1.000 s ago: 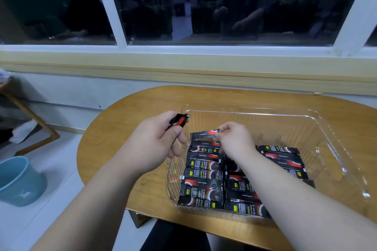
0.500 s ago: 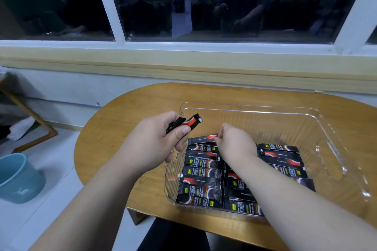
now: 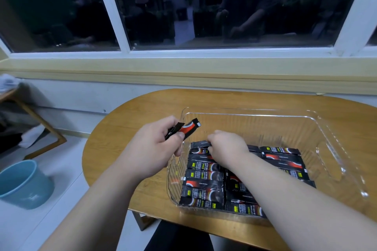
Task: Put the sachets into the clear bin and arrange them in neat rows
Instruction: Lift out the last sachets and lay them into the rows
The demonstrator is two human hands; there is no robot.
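Status, near to far: the clear bin (image 3: 336, 161) sits on the table (image 3: 132, 128). Its 6 o'clock end is packed with sachets (image 3: 202, 187) lying flat and crosswise, edge to edge in columns. The left column at 7–9 o'clock looks tidy, about seven deep. The middle column is mostly hidden under the right forearm. The right column (image 3: 283, 157) toward 3 o'clock is shorter and slightly skewed. The right grip (image 3: 228, 146) is down inside the bin near 10 o'clock, fingers curled onto the far sachet (image 3: 201, 144) at the head of the left column. It looks like it pinches the sachet's end to seat it, but the fingertips are hidden. The left grip (image 3: 155, 149) hovers just outside the 9 o'clock rim, closed around a small bunch of spare sachets (image 3: 188, 129), red end poking toward 1 o'clock. Beyond the hands, the bin's 12 o'clock half and the strip by its 3 o'clock wall are bare plastic. No loose sachets are visible on the table. My read: roughly half the floor is filled. Left to do: seat the far sachet, feed in the spare bunch, square up the right column. Can't tell if there's more stock out of view.
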